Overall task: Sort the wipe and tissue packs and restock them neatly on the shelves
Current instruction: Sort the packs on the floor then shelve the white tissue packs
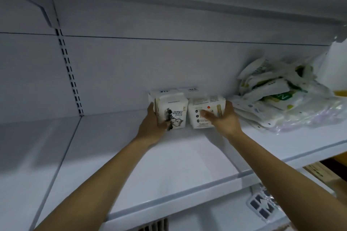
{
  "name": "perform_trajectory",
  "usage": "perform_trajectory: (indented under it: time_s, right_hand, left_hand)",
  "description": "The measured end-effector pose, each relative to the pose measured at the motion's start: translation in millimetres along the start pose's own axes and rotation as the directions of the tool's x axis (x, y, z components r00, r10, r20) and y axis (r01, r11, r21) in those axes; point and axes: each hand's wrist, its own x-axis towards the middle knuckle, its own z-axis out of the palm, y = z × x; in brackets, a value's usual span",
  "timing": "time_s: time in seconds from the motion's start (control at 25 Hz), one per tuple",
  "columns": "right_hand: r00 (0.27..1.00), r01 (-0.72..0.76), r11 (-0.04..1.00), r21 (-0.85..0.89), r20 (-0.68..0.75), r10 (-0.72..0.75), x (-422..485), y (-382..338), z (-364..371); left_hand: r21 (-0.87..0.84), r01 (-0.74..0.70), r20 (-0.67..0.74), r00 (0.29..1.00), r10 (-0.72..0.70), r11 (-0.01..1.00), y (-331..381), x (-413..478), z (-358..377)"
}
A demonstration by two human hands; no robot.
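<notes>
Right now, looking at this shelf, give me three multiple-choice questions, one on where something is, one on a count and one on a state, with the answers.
1. Where on the shelf is the loose heap of packs?
A. Far left
B. On the right
C. In the middle, between the hands

2. How many packs do the left hand and right hand grip together?
A. One
B. Two
C. Four

3. How do the cat-print pack and the orange-dot pack stand?
A. Upright, side by side
B. Flat, stacked
C. Torn open

Answers:
1 B, the heap lies beyond the right hand.
2 B, the fingers of each hand curl round one pack.
3 A, both stand upright next to each other near the back wall.
</notes>
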Motion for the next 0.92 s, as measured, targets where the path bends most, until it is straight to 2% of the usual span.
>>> perform_trajectory:
  time_s: [0.04, 0.12, 0.28, 0.36, 0.44, 0.52, 0.6, 0.8, 0.92]
  right_hand:
    - [0.999, -0.034, 0.997, 0.076, 0.032, 0.032, 13.0, 8.2, 4.1]
    - [0.989, -0.069, 0.994, 0.087, 0.138, 0.057, 37.1, 26.4, 16.1]
    - [0.956, 0.044, 0.988, -0.148, 0.293, 0.001, 67.8, 58.0, 32.0]
    - [0.930, 0.093, 0.989, -0.118, 0.365, -0.044, 71.5, 48.4, 21.3]
    - [0.892, 0.083, 0.996, 0.011, 0.445, -0.079, 73.6, 43.7, 11.7]
    - [0.907, 0.067, 0.989, 0.130, 0.405, -0.114, 72.7, 47.6, 7.8]
    - [0.929, 0.048, 0.986, 0.161, 0.355, -0.103, 69.5, 53.5, 8.9]
    - [0.893, 0.056, 0.984, 0.172, 0.432, -0.126, 73.6, 59.8, 8.1]
    - [0.883, 0.110, 0.978, 0.175, 0.434, -0.177, 75.3, 62.3, 10.3]
  left_hand:
    - [0.013, -0.010, -0.037, 0.999, 0.011, 1.000, -5.8, 4.1, 4.9]
    - [0.085, -0.006, -0.076, 0.997, 0.013, 0.996, -15.7, 12.6, 8.2]
    - [0.141, 0.061, -0.148, 0.988, -0.040, 0.988, -6.5, 1.6, 8.4]
    - [0.159, 0.086, -0.169, 0.984, -0.059, 0.984, -0.4, -2.6, 11.0]
    - [0.137, 0.122, -0.219, 0.972, -0.090, 0.983, 9.1, -3.9, 17.1]
    - [0.149, 0.148, -0.293, 0.951, -0.100, 0.978, 15.8, -5.4, 26.5]
    - [0.171, 0.155, -0.341, 0.936, -0.090, 0.973, 17.8, -6.9, 34.1]
    - [0.084, 0.163, -0.384, 0.916, -0.119, 0.983, 20.8, -12.0, 37.6]
    - [0.113, 0.152, -0.378, 0.921, -0.099, 0.982, 21.9, -13.2, 38.4]
